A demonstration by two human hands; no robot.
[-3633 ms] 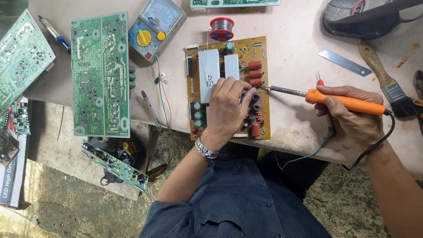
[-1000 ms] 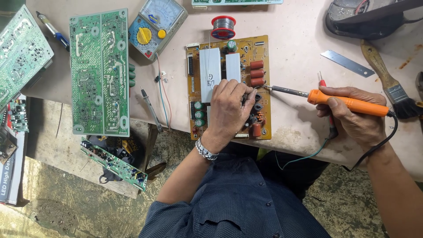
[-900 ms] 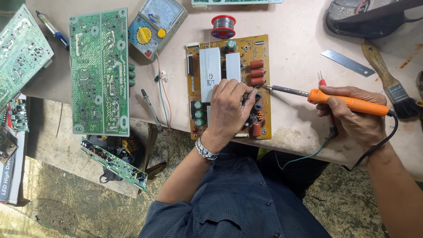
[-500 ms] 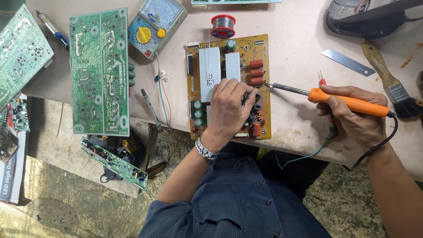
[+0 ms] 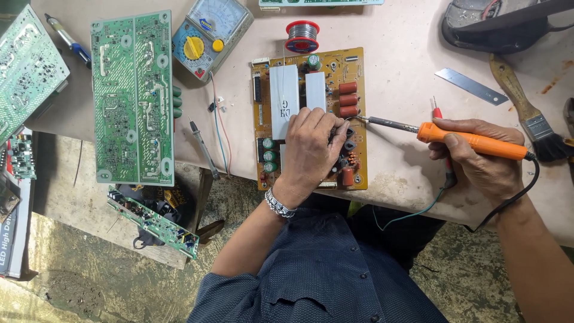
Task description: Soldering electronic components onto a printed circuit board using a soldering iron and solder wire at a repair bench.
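At the centre of the frame, the person's left hand (image 5: 311, 149) lies palm down on a yellow-brown rectangular circuit board (image 5: 308, 116), fingers curled together over the components near its right edge, likely pinning the board flat and steadying a thin strand at the joint. Whether the fingertips pinch anything cannot be told.

To the right, the right hand (image 5: 481, 161) is closed around the orange handle of a soldering iron (image 5: 442, 134), held like a pen and nearly level, so that its dark metal tip reaches leftward to the board's right edge, just beside the left fingers. Its black cord loops away behind the wrist.

The board sits near the front edge of a pale pink worktable (image 5: 400, 173), close to the body. Just above it stands a red spool of solder wire (image 5: 302, 36). A grey analogue multimeter with a yellow dial (image 5: 209, 36) and a long green circuit board (image 5: 133, 98) lie to the left, well apart. A wooden-handled paintbrush (image 5: 526, 110) lies at the far right. Bare tabletop shows between board and right hand.
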